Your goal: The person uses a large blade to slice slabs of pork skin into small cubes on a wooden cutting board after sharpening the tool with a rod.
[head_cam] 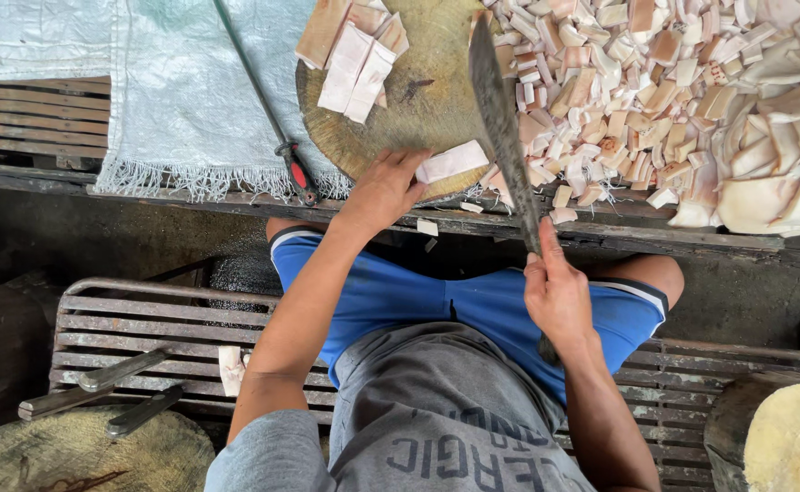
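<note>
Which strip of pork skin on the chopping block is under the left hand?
The single strip at the block's near edge, under the left hand; the other strips lie stacked at the far side.
</note>
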